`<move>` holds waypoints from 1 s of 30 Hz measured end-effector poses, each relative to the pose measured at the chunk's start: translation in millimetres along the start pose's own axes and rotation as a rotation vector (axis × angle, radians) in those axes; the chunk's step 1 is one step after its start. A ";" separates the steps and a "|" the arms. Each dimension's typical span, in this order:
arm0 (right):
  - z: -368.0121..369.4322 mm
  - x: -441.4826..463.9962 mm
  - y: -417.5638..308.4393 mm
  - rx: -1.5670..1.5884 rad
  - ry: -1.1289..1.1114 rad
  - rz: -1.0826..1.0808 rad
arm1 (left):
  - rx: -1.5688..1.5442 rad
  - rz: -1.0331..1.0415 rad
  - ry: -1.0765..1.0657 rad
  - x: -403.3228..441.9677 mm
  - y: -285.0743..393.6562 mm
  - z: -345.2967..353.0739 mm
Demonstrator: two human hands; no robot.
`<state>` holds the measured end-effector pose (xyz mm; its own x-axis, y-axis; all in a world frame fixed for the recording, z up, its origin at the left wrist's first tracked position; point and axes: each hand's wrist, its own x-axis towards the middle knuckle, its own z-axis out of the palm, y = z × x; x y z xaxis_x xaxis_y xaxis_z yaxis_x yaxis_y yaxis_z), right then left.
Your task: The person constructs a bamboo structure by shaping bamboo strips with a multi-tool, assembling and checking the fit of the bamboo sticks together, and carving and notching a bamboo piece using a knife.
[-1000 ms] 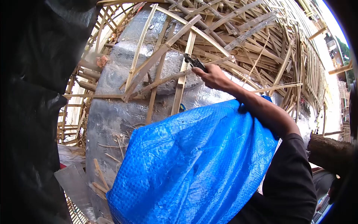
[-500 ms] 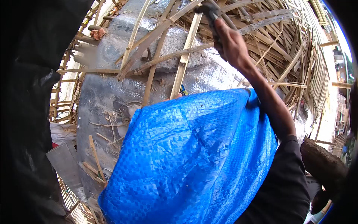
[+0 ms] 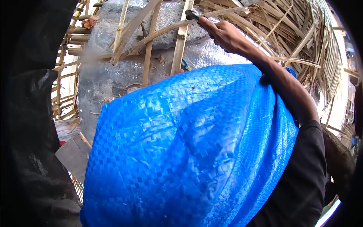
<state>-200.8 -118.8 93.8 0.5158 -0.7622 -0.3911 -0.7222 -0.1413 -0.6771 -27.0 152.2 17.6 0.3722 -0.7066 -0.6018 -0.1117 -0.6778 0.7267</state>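
- The right hand (image 3: 227, 34), upper middle of the frame, is wrapped firmly round the handle of a hammer (image 3: 191, 15); the fingers are closed on it, thumb laid along the top.
- The hammer's head sits to the upper left of that fist, and its handle slopes down and right into the palm.
- Just under the head, as I see it, lies the crossing of a pale strip (image 3: 179, 49) and a thin pole (image 3: 160, 31); whether metal touches wood I can't tell.
- The strip's long axis runs nearly up and down the frame, leaning right at the top; the pole climbs across it from lower left to upper right. The right hand is the nearer one to that crossing.
- Of the left hand (image 3: 181, 70) there's only what looks like a fingertip, by the strip's lower end, at the edge of a blue sheet (image 3: 162, 125). The rest is hidden, so I can't tell how its fingers stand.
- The hammer looks dark and stubby, with a rounded head and most of its handle covered by the grip.
- The strip looks flat, split and straight, with a knot partway along; the pole is browner and slightly bowed.
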 end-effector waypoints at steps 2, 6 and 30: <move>-9.3 -9.2 -26.5 0.111 0.130 -0.109 | 0.000 -0.001 0.002 -1.4 0.2 -1.1; -14.0 -0.4 -40.4 0.342 0.228 -0.572 | 0.001 -0.007 0.001 -5.6 1.8 -2.1; 15.0 11.3 -2.4 0.109 0.006 0.128 | -0.004 0.041 0.077 -5.1 -0.3 -22.8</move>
<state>-186.3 -117.6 81.7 0.4197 -0.7733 -0.4753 -0.7276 0.0265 -0.6855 -7.8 160.6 28.0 0.4374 -0.7156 -0.5446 -0.1242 -0.6479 0.7515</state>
